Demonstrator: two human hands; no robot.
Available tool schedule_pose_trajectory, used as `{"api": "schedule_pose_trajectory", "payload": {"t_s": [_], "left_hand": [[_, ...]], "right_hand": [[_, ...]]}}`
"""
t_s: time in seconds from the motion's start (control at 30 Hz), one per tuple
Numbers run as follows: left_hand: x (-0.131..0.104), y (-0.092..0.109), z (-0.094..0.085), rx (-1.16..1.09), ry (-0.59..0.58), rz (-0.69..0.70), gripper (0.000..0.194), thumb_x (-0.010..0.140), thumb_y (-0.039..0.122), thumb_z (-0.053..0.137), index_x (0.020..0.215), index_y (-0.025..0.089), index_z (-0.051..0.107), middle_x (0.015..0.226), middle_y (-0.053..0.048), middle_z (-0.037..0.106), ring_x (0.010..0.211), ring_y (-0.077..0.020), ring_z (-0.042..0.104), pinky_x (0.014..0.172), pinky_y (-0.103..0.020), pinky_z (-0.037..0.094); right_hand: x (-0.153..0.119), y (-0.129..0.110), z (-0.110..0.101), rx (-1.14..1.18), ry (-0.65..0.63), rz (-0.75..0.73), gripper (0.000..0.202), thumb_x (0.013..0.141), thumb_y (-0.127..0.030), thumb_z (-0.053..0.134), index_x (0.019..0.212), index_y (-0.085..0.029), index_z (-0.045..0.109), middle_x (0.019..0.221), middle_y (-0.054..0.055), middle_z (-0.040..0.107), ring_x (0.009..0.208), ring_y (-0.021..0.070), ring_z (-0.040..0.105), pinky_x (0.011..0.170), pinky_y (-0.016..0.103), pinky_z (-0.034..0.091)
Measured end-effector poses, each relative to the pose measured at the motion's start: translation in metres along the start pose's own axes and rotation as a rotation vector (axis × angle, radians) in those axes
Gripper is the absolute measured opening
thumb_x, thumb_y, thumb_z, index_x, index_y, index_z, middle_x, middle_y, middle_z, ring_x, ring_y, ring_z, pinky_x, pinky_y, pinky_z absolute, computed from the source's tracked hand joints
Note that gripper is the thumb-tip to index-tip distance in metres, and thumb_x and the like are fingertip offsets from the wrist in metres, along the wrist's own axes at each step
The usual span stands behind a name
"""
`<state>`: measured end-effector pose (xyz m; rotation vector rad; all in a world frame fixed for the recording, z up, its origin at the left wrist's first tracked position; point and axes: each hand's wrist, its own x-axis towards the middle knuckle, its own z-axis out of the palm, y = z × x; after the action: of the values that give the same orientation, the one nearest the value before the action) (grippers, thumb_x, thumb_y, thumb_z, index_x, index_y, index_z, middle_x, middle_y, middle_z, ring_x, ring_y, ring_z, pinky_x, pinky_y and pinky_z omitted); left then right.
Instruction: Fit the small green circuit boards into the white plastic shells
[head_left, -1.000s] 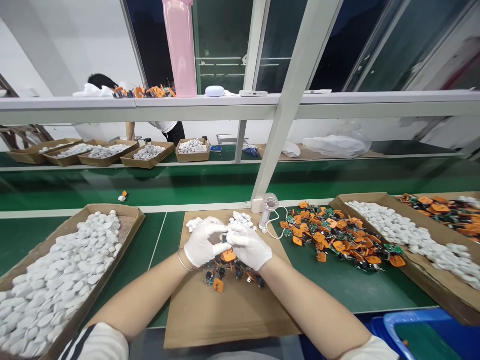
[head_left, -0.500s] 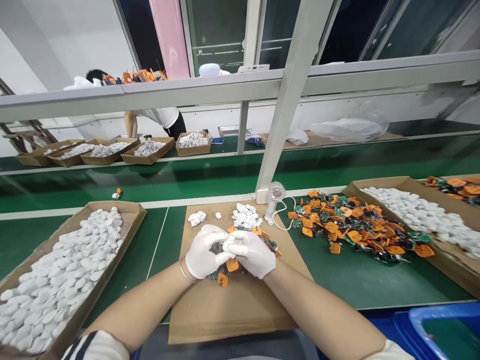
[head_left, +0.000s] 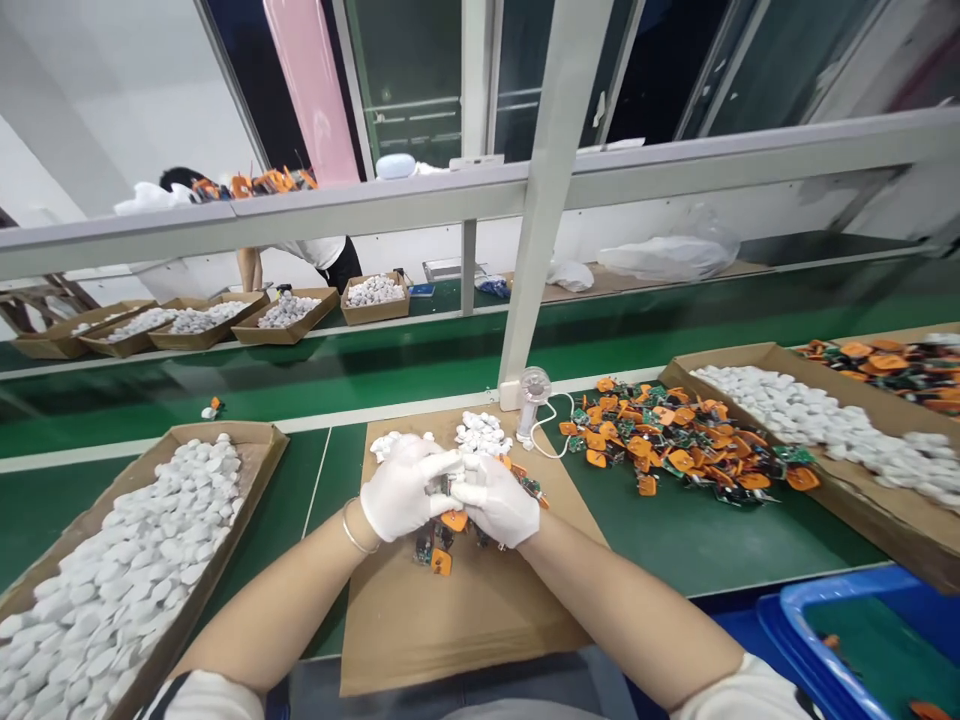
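Gloved left hand (head_left: 405, 490) and right hand (head_left: 498, 502), fingertips pinching a small, mostly hidden part (head_left: 448, 484), orange-tabbed pieces (head_left: 441, 562) just under the fingers, white pieces (head_left: 482, 433) beyond, fan (head_left: 535, 386) beyond and right, orange-and-green heap (head_left: 667, 440) farther right

Bare cardboard (head_left: 465, 630) nearside, upright fan (head_left: 532, 405) beyond

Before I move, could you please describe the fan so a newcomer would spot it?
Follow the slanting post to its foot, near the far edge of the cardboard sheet. The fan stands there between a white pile and an orange heap, set apart by its round head on a handle.
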<state>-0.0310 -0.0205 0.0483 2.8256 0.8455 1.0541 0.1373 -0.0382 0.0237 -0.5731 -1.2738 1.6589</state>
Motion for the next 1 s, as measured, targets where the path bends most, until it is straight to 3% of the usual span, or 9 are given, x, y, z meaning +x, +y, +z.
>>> {"api": "schedule_pose_trajectory", "payload": {"t_s": [0.1,0.23,0.33,0.4,0.53,0.67,0.73,0.83,1.0], "left_hand": [[0.030,0.012,-0.034,-0.064,0.001,0.061,0.026,0.089,0.044,0.061,0.084,0.019,0.063,0.064,0.000,0.054,0.055,-0.0126,0.047,0.056,-0.025,0.037],[0.058,0.032,-0.083,-0.080,0.250,0.146,0.020,0.092,0.040,0.059,0.087,0.021,0.061,0.067,0.001,0.055,0.056,-0.0112,0.048,0.058,-0.025,0.039],[0.060,0.047,-0.100,-0.040,0.345,0.224,0.014,0.092,0.034,0.060,0.087,0.022,0.058,0.063,0.003,0.050,0.055,-0.0107,0.046,0.057,-0.024,0.036],[0.054,0.054,-0.099,0.018,0.333,0.231,0.014,0.093,0.032,0.059,0.085,0.021,0.055,0.062,0.004,0.048,0.054,-0.0107,0.044,0.056,-0.025,0.032],[0.045,0.055,-0.090,0.162,0.284,0.175,0.014,0.095,0.029,0.054,0.085,0.020,0.052,0.068,0.001,0.055,0.057,-0.0115,0.047,0.058,-0.028,0.028],[0.047,0.053,-0.089,0.068,0.271,0.229,0.006,0.094,0.023,0.053,0.089,0.022,0.050,0.068,0.002,0.054,0.056,-0.0116,0.048,0.056,-0.028,0.026],[0.049,0.052,-0.090,0.053,0.288,0.252,0.003,0.094,0.024,0.053,0.096,0.024,0.051,0.068,0.003,0.055,0.056,-0.0122,0.049,0.055,-0.027,0.029],[0.050,0.052,-0.086,0.128,0.407,0.271,0.016,0.094,0.027,0.054,0.110,0.025,0.050,0.070,0.001,0.060,0.061,-0.0145,0.056,0.057,-0.027,0.036],[0.042,0.044,-0.069,0.202,0.652,0.249,0.049,0.086,0.020,0.063,0.131,0.027,0.046,0.094,-0.004,0.071,0.092,-0.0194,0.066,0.082,-0.034,0.053]], "right_hand": [[0.009,-0.041,0.014,-0.152,0.008,-0.116,0.020,0.069,-0.025,0.072,0.065,-0.018,0.053,0.065,-0.003,0.051,0.064,0.0120,0.047,0.060,0.026,0.043],[0.019,-0.107,0.039,-0.163,-0.083,-0.198,0.028,0.063,-0.024,0.079,0.081,-0.016,0.059,0.073,-0.001,0.058,0.069,0.0144,0.056,0.063,0.028,0.047],[0.014,-0.127,0.055,-0.161,-0.165,-0.211,0.029,0.068,-0.027,0.079,0.084,-0.015,0.058,0.069,-0.001,0.058,0.061,0.0121,0.056,0.060,0.027,0.047],[0.008,-0.124,0.059,-0.209,-0.132,-0.180,0.022,0.075,-0.026,0.074,0.084,-0.016,0.057,0.070,0.000,0.059,0.062,0.0116,0.057,0.060,0.026,0.047],[-0.001,-0.108,0.056,-0.226,-0.117,-0.145,0.021,0.076,-0.022,0.073,0.090,-0.016,0.058,0.076,0.000,0.060,0.068,0.0113,0.056,0.063,0.025,0.047],[-0.003,-0.106,0.053,-0.217,-0.082,-0.214,0.021,0.076,-0.023,0.074,0.089,-0.018,0.059,0.077,0.000,0.058,0.072,0.0126,0.056,0.065,0.026,0.047],[-0.002,-0.108,0.052,-0.156,-0.146,-0.203,0.026,0.072,-0.026,0.078,0.087,-0.018,0.059,0.076,-0.001,0.056,0.071,0.0126,0.055,0.065,0.026,0.047],[0.001,-0.106,0.051,-0.044,-0.215,-0.161,0.036,0.068,-0.032,0.083,0.093,-0.018,0.060,0.080,0.000,0.057,0.073,0.0131,0.055,0.067,0.027,0.048],[0.009,-0.095,0.052,-0.029,-0.094,-0.204,0.039,0.073,-0.037,0.079,0.102,-0.018,0.062,0.083,0.003,0.062,0.077,0.0155,0.059,0.073,0.030,0.049]]}}
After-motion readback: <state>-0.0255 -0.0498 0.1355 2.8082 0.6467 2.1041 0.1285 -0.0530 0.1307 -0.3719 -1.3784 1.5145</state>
